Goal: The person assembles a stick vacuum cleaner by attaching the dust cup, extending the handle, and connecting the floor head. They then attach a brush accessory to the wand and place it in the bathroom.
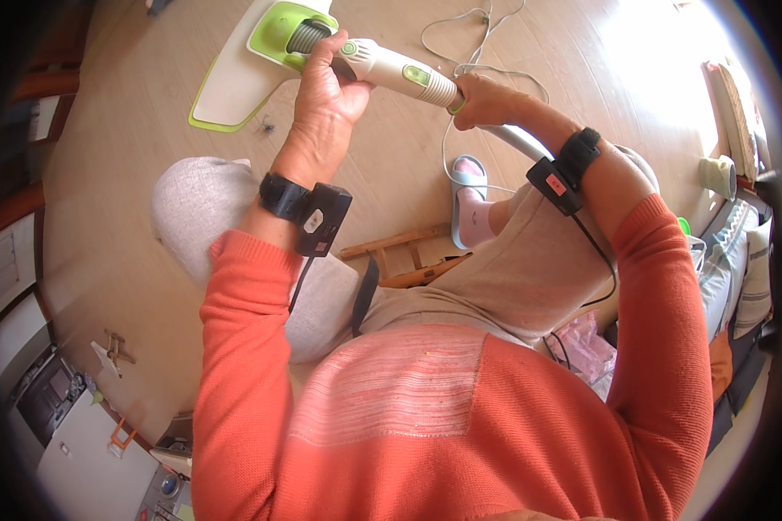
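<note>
A white-and-green mop (pixel 395 69) with a wide flat head (pixel 235 82) is held up across the top of the view, its head to the left. My left hand (pixel 328 91) is closed round the neck, beside the grey ribbed joint (pixel 308 36) and a round green button. Further along to the right, my right hand (pixel 487 100) wraps round the tube just past the ribbed white collar. The pale pole (pixel 517 141) runs on from there toward my right knee. Both wrists wear black straps with small black boxes.
A grey cord (pixel 473 65) lies looped on the wooden floor (pixel 382 156) beyond my right hand. A dark tuft of fluff (pixel 268 128) sits near the mop head. Below me is a low wooden frame (pixel 404 252). Cushions and fabric (pixel 728 252) line the right side; cabinets stand at left.
</note>
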Tool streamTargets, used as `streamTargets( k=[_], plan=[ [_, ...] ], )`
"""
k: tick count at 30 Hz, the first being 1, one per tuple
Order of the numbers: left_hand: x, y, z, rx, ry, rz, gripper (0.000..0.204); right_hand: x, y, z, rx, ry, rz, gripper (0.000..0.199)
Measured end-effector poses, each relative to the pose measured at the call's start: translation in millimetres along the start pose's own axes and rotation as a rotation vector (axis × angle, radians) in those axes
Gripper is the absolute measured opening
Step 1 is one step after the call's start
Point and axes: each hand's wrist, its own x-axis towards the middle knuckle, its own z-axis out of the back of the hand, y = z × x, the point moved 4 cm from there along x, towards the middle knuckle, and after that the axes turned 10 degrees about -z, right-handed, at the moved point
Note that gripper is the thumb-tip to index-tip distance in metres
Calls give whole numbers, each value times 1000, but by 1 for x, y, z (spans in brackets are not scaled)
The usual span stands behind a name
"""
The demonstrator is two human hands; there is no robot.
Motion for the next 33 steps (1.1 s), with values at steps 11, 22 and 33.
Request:
streamTargets(
  k=[11,22,33],
  plan=[
    [-9,-1,-8,0,15,-6,42,1,-2,-2,3,-109,27,23],
    [-11,2,-18,-6,93,3,50,-3,2,5,-37,-15,35,26],
    [3,2,-6,13,62,26,54,-21,-17,27,3,291,227,46]
  ],
)
